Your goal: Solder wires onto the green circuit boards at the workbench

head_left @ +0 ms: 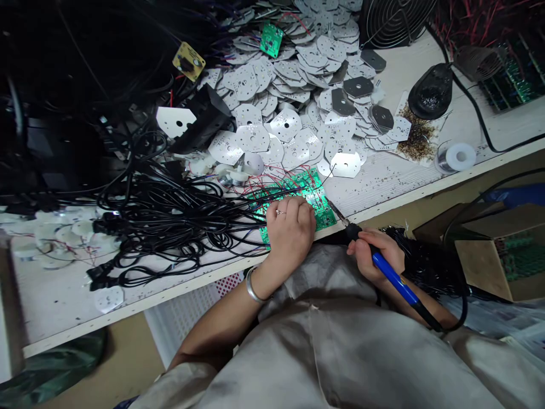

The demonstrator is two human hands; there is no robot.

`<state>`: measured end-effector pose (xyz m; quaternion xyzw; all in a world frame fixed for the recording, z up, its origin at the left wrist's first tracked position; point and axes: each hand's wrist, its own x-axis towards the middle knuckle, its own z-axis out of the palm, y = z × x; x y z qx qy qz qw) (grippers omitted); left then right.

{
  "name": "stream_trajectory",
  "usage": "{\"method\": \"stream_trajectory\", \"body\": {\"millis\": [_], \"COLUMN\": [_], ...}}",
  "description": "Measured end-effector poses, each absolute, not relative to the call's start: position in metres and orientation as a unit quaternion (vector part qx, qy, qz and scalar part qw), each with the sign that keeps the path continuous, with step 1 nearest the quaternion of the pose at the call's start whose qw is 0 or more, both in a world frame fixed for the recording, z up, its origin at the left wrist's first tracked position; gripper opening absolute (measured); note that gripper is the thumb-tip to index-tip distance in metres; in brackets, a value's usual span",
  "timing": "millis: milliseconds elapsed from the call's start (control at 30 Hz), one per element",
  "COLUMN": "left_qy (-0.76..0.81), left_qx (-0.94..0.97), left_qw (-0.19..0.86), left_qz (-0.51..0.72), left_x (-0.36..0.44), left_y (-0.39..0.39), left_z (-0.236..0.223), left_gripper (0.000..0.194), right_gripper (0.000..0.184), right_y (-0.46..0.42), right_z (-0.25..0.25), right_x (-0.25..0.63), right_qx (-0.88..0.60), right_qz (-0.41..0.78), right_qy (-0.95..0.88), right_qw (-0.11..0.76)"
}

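Observation:
My right hand (377, 255) grips a blue and black soldering iron (394, 275), its tip pointing up and left at the right edge of a green circuit board panel (317, 196). On that panel rests my left hand (292, 230), with its fingers curled closed; whatever is between them is hidden under the hand. Thin red wires (276, 183) stand along the panel's upper part. Black cables (170, 221) lie in a heap on the left, and several of their ends run across the panel near my left fingers.
White perforated plates (293, 74) are piled behind the panel. To the right are a solder spool (460, 156), a black iron holder (431, 91) above burnt residue, and a wire-guarded fan (398, 20). White round motors (63, 236) lie far left. A cardboard box (483, 267) stands below the bench edge.

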<state>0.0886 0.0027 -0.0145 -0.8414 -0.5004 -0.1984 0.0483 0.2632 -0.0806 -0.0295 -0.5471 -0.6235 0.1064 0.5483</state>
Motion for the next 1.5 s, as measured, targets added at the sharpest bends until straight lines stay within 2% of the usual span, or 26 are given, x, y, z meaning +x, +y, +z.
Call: {"method": "stream_trajectory", "body": {"millis": [500, 800, 933, 1033, 1133, 1300, 1400, 1500], "left_qy": [-0.497, -0.509, -0.518, -0.511, -0.505, -0.478, -0.561, -0.66], "left_qx": [-0.841, -0.838, -0.834, -0.84, -0.85, -0.858, -0.793, -0.715], "left_qw": [0.052, 0.006, 0.028, 0.029, 0.006, -0.023, 0.087, 0.159], "left_qz": [-0.208, -0.197, -0.188, -0.181, -0.152, -0.19, -0.222, -0.167], "left_x": [0.089, 0.088, 0.09, 0.091, 0.085, 0.038, -0.006, -0.041], "left_y": [0.003, 0.003, 0.0, -0.006, -0.005, 0.034, 0.102, 0.175], "left_z": [-0.013, -0.017, -0.016, -0.016, -0.014, 0.039, 0.091, 0.13], "left_gripper": [0.007, 0.009, 0.007, 0.004, 0.005, 0.012, 0.017, 0.021], "right_gripper": [0.027, 0.026, 0.03, 0.037, 0.039, 0.038, 0.025, 0.016], "right_y": [-0.084, -0.078, -0.057, -0.039, -0.026, -0.024, -0.025, -0.024], "right_z": [-0.031, -0.032, -0.034, -0.041, -0.057, -0.078, -0.081, -0.082], "right_x": [0.264, 0.267, 0.272, 0.273, 0.272, 0.272, 0.272, 0.27], "right_qx": [-0.563, -0.551, -0.511, -0.523, -0.539, -0.509, -0.507, -0.516], "right_qz": [0.139, 0.139, 0.093, 0.061, 0.033, -0.125, -0.167, -0.186], "right_qy": [-0.611, -0.613, -0.619, -0.635, -0.61, -0.656, -0.663, -0.665], "right_qw": [0.539, 0.549, 0.589, 0.564, 0.58, 0.543, 0.524, 0.507]}}
